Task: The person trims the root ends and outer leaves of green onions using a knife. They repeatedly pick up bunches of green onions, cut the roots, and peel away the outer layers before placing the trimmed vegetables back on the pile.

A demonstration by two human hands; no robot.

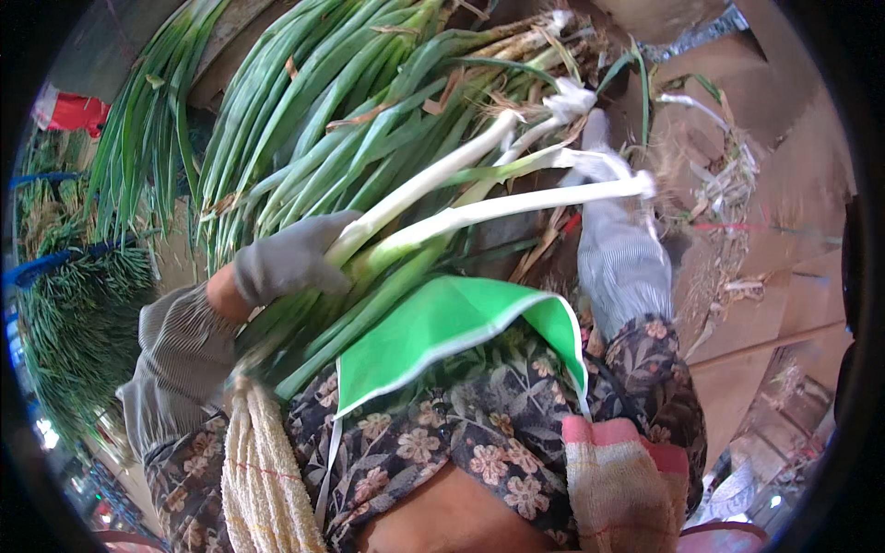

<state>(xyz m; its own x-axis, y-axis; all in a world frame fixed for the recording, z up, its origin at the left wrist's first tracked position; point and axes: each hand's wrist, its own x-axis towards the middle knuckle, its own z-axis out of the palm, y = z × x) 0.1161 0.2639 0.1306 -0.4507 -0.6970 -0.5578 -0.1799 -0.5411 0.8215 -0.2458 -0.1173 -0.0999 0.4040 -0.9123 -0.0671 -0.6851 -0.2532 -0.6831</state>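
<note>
My left hand (300,258), in a grey glove, is wrapped round a few green onions (442,221) where the white stalks turn green. Their white shanks point up and right, and the leaves trail down to the left under my hand. My right hand (622,249), also in a grey glove, is at the root ends, partly behind a white shank. Its fingers are blurred and partly hidden, so their grip is unclear. A pale strip of loose skin (599,164) hangs near those fingers.
A large pile of green onions (341,101) lies beyond my hands, roots to the right. Bundled green onions (78,313) stand at the left. Peeled skins (728,175) litter the brown surface at the right. A green cloth (452,323) with white edging hangs near my chest.
</note>
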